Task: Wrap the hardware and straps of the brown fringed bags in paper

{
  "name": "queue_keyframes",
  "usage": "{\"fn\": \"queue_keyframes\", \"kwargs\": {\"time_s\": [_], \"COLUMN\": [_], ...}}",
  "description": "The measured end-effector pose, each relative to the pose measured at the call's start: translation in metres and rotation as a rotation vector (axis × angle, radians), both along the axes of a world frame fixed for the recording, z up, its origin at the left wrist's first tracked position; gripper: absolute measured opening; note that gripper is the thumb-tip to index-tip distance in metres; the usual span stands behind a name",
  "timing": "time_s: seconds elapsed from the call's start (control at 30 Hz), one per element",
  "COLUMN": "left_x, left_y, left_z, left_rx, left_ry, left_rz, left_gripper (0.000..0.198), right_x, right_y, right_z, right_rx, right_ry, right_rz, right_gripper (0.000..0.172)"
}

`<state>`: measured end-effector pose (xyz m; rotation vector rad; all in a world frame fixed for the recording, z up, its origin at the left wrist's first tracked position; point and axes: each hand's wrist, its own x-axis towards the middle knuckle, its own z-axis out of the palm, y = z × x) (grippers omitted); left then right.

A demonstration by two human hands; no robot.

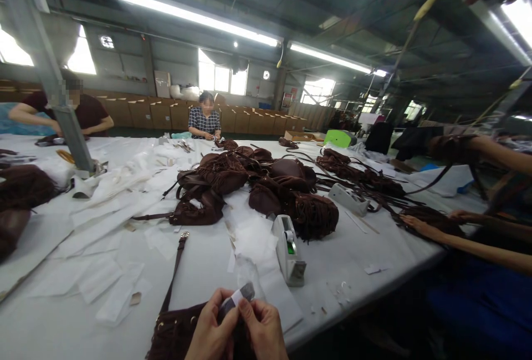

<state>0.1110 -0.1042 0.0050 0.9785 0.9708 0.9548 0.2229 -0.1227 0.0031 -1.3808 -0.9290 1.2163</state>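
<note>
My left hand (213, 328) and my right hand (262, 327) are close together at the bottom of the view. Both pinch a small grey-and-white strip (238, 297) between thumbs and fingers; its exact kind I cannot make out. Under and beside my left hand lies a dark brown bag (171, 331) with metal eyelets, partly hidden by the hands. Its buckled strap (178, 263) stretches away across the table. Just beyond my hands stands a grey tape dispenser (287, 255), and thin white paper (251, 238) lies beside it.
Several brown bags (224, 174) are heaped mid-table, with a second tape dispenser (348, 199) to their right. Loose white sheets (103, 238) cover the left. A metal post (68, 105) rises there. Co-workers' arms (469, 243) reach in at right; two people sit across the table (399, 249).
</note>
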Motion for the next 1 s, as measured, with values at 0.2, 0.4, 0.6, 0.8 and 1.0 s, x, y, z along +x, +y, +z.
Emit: {"fn": "queue_keyframes", "kwargs": {"time_s": [0.2,0.4,0.6,0.8,1.0], "left_x": [0.003,0.003,0.008,0.007,-0.002], "left_y": [0.017,0.024,0.018,0.017,0.024], "left_z": [-0.008,-0.004,0.001,-0.004,-0.009], "left_rx": [-0.115,-0.230,-0.201,-0.139,-0.289], "left_ry": [-0.154,-0.218,-0.231,-0.172,-0.230], "left_rz": [0.146,0.136,0.160,0.090,0.072], "left_gripper": [0.047,0.050,0.048,0.046,0.047], "right_x": [-0.007,-0.007,-0.008,0.005,0.021], "right_y": [0.003,0.004,0.012,0.012,0.011], "right_z": [-0.011,-0.030,-0.049,-0.034,-0.004], "right_rx": [0.038,0.051,0.063,0.182,0.559], "right_ry": [0.020,0.167,0.162,-0.480,-1.002], "right_rz": [0.022,-0.035,-0.132,-0.139,-0.022], "right_gripper": [0.055,0.057,0.063,0.023,0.037]}}
